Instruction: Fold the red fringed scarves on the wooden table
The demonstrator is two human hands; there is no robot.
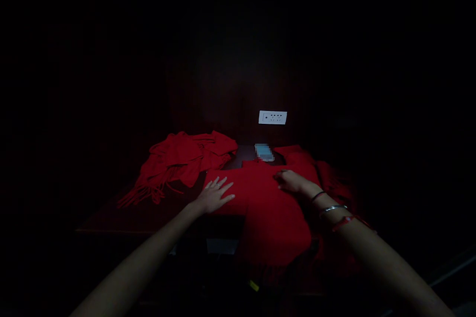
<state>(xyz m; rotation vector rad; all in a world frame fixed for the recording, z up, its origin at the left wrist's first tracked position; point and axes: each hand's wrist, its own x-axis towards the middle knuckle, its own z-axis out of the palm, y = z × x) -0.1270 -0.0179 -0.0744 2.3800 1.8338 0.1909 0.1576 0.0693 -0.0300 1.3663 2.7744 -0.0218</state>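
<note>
**Two hands on a red cloth in a dim room**

A person's left hand (213, 195) lies flat and open, fingers spread, on the left edge of a red cloth (271, 218) spread across a dark table (148, 218). The right hand (293, 182) rests on the cloth's upper middle with its knuckles up. Its fingers appear bent, but the gloom hides whether they pinch the fabric. Bracelets (332, 208) circle the right wrist.

The cloth's near part hangs over the table's front edge, between the two forearms. Left of the left hand, bare tabletop runs out to the front edge. A heap of red scarves (186, 161) sits at the table's far left, its fringe trailing toward that open stretch, near the spread cloth but apart from both hands. More red fabric lies bunched past the right wrist.

A blurred pale blue object (264, 152) lies at the cloth's far edge. Above it, a white socket plate (272, 117) is fixed to the dark wall.
</note>
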